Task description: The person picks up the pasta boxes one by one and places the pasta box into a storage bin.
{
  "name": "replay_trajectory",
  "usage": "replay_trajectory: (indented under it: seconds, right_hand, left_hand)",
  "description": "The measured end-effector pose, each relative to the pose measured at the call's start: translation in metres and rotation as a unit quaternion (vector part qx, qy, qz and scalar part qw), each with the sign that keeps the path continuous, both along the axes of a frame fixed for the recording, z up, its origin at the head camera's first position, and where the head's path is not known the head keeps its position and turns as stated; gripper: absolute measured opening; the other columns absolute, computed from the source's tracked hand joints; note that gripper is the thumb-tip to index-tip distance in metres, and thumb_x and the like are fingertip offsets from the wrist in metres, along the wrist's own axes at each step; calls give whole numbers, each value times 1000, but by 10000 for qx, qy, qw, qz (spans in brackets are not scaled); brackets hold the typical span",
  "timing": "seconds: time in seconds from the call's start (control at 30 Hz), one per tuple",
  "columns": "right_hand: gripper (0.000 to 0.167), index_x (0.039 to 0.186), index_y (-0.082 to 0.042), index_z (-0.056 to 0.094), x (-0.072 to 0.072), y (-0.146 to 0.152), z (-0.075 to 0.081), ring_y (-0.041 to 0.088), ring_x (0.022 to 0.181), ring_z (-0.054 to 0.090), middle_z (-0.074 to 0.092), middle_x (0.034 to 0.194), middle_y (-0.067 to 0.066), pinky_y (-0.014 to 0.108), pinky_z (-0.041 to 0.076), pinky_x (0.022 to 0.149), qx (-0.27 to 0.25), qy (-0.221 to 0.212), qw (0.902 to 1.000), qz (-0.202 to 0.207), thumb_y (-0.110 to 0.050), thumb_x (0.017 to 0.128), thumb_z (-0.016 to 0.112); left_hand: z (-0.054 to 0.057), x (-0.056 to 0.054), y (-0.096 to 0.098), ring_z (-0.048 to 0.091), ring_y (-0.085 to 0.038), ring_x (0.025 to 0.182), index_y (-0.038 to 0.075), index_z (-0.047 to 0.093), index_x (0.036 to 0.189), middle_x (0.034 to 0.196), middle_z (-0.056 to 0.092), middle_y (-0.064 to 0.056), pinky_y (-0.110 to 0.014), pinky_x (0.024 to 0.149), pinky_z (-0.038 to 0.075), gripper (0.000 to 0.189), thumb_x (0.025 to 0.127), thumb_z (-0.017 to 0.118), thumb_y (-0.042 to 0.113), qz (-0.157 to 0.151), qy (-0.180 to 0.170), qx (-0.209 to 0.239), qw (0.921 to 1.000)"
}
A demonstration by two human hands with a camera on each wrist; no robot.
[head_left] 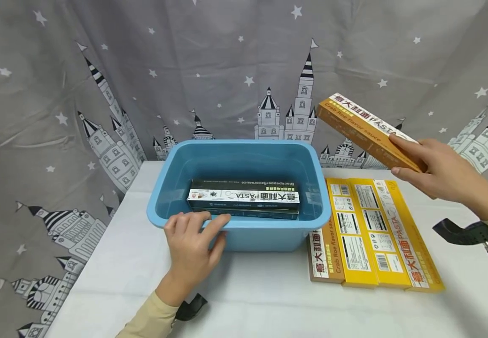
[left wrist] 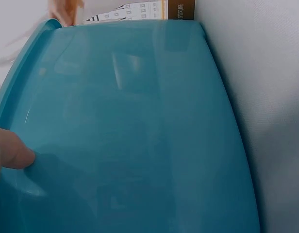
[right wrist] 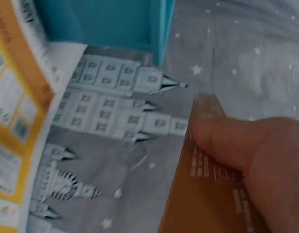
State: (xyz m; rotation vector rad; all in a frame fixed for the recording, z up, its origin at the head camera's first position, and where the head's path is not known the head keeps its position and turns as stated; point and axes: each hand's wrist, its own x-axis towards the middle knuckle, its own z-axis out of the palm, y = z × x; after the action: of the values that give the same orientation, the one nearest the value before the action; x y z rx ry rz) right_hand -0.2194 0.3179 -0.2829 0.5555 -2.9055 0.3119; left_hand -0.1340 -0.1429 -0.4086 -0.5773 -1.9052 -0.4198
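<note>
My right hand holds an orange-brown pasta box by its near end, raised and tilted above the table's right side. In the right wrist view the thumb presses along the box. My left hand grips the front rim of a blue plastic bin, fingers over the edge and thumb against the outer wall. The thumb shows on the bin's wall in the left wrist view. Inside the bin lie dark pasta boxes, the top one with a white strip.
Several yellow and orange pasta boxes lie side by side on the white table, right of the bin; the leftmost is partly behind the bin's corner. Behind the table hangs a grey curtain printed with castles and stars.
</note>
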Motion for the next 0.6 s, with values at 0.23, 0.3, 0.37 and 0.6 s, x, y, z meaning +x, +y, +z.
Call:
replay_trajectory:
  seconds: [0.23,0.3,0.37,0.6]
  right_hand:
    - [73,156,-18,43,-12,-41,20,28,95,49,59,120,19,39,38,70,64,-188,9976,670,-24,90,74]
    - [73,156,-19,43,-14,-56,24,28,99,49,59,124,18,41,39,73,98,-333,9956,866,-25,91,74]
    - [72,156,-21,43,-16,-70,28,27,100,49,59,123,17,41,38,74,164,-428,9931,1081,-27,92,73]
    - [68,155,-26,45,-24,-115,36,26,100,51,61,124,13,39,38,77,411,-515,9823,1752,-31,93,71]
  left_hand:
    - [2,2,0,51,-32,80,18,76,102,87,63,-13,-53,85,29,21,88,60,16,16,-104,-53,9999]
    - [2,2,0,51,-32,80,18,76,102,87,63,-13,-53,85,29,21,89,60,17,20,-137,-70,9999]
    - [3,2,0,51,-32,80,18,75,102,87,63,-13,-52,85,29,20,90,59,18,24,-149,-77,9999]
    - [3,3,0,50,-32,80,18,75,102,87,63,-13,-52,85,29,21,89,59,16,20,-181,-64,9998]
